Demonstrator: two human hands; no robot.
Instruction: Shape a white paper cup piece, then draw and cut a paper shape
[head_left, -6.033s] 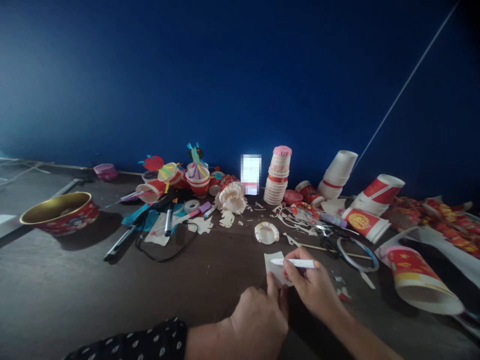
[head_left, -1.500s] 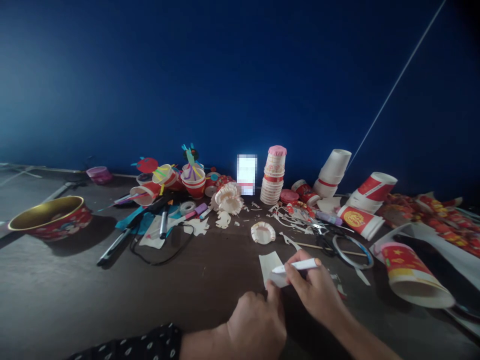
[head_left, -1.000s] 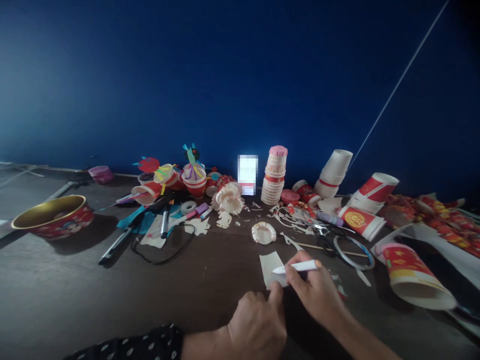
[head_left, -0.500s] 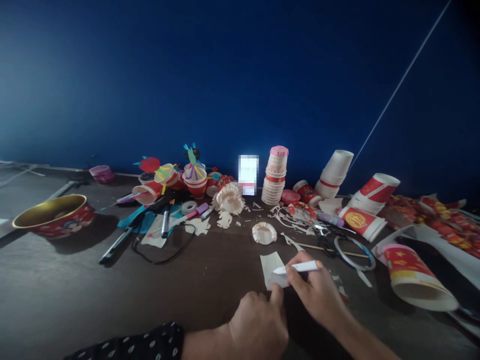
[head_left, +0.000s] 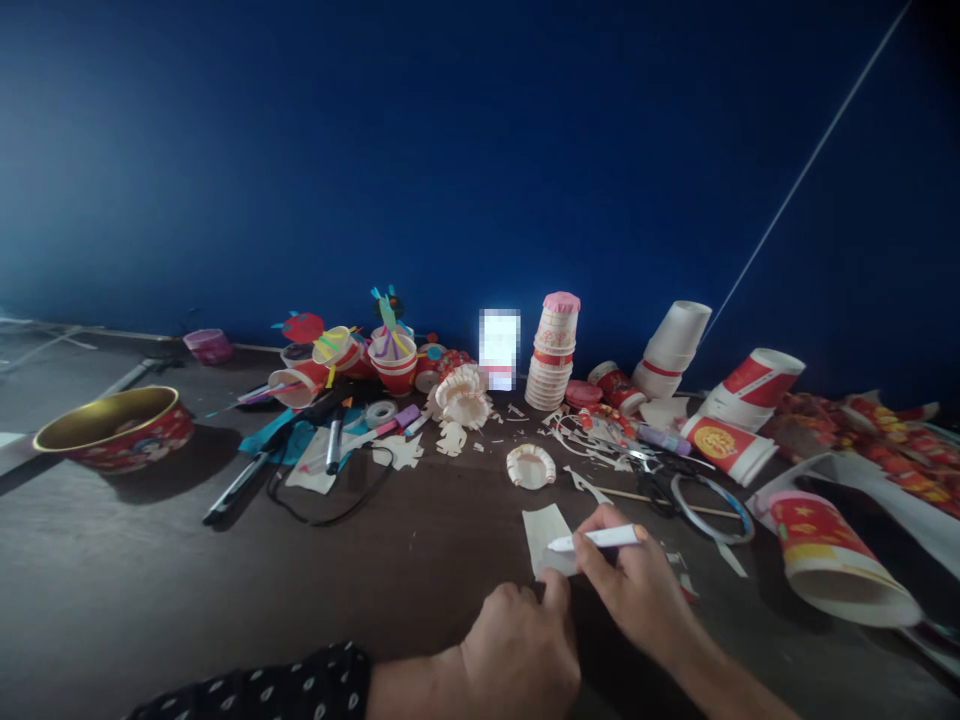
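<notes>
Our right hand [head_left: 637, 585] grips a white marker [head_left: 596, 539] between thumb and fingers, its tip over a single small piece of white paper [head_left: 544, 535] that lies flat on the dark tabletop [head_left: 225, 590], close to us. Our left hand [head_left: 517, 660] is curled, its fingertips [head_left: 555, 588] at the paper's lower edge; we cannot tell whether they pinch it or only press it down. A dark sleeve with white spots [head_left: 255, 695] shows at the left wrist.

Beyond the paper, we count two cut paper-cup crafts: a small round one [head_left: 530, 466] and a fringed one [head_left: 461, 395]. There are two stacks of cups, one capped in pink [head_left: 551, 355] and one white, tipped over [head_left: 675, 340]. Three large red-and-white cups lie on the right, the nearest [head_left: 832, 560] beside the right hand. We also count one gold-lined red bowl [head_left: 112, 430], one tape roll [head_left: 380, 413] and one pair of scissors [head_left: 652, 485], among paper scraps. A dark blue wall [head_left: 300, 150] rises behind.

Against the frame half a second earlier, both hands, the marker and the paper differ only slightly, and the view has drifted a little.
</notes>
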